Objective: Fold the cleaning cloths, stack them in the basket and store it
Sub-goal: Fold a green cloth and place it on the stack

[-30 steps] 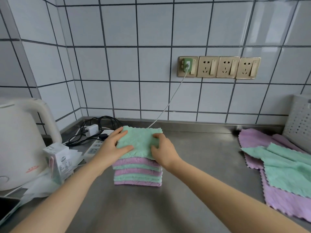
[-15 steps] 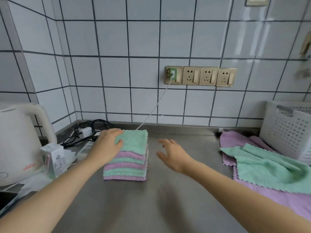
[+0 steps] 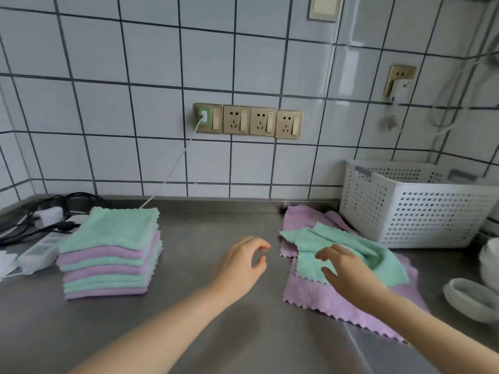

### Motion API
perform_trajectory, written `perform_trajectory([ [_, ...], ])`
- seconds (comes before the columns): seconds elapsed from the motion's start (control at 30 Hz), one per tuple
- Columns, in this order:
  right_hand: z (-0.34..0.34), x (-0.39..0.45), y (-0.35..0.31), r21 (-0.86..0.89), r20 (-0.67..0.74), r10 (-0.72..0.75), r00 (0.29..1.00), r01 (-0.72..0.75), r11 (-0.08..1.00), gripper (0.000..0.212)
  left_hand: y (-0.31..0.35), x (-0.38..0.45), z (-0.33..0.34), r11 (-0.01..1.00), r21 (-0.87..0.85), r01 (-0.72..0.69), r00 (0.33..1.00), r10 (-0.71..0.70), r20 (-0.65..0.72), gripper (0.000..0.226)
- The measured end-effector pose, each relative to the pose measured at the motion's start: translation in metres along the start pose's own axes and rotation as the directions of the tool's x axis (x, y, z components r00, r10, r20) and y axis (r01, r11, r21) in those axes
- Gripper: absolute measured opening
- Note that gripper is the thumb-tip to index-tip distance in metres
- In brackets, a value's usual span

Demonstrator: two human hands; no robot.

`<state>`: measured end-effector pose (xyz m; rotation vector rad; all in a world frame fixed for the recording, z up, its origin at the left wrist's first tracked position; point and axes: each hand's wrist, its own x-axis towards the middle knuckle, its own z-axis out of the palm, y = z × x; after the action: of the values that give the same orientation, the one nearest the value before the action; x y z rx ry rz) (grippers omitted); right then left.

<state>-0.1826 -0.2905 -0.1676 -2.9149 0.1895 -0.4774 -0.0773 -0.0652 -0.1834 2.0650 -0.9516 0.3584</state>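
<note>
While the gray counter [image 3: 205, 333] holds it all, the white basket [image 3: 413, 211] stands at the back right. A folded stack [image 3: 108, 255] sits left. Loose cloths [image 3: 348, 295] lie beside the basket. The right hand [image 3: 348, 268] hovers over them, fingers spread. The left hand [image 3: 243, 265] is loose, holding nothing.
</note>
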Motion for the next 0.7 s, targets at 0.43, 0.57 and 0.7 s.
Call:
perform_trajectory([
  [0.43,0.016,-0.013,0.078,-0.51,-0.053,-0.114,0.992,0.072,0.857,0.045,0.052,0.041,0.118,0.881,0.433,-0.192,0.877,-0.044,0.479,0.053],
  [0.57,-0.005,-0.007,0.06,-0.299,-0.279,-0.13,0.951,0.042,0.953,0.033,0.06,0.053,0.132,0.837,0.522,-0.163,0.961,0.014,0.276,0.034],
  [0.7,-0.044,-0.002,0.033,-0.233,-0.466,-0.243,0.851,0.147,0.961,0.017,0.066,0.074,0.106,0.964,0.267,-0.003,0.999,0.016,-0.048,0.027],
])
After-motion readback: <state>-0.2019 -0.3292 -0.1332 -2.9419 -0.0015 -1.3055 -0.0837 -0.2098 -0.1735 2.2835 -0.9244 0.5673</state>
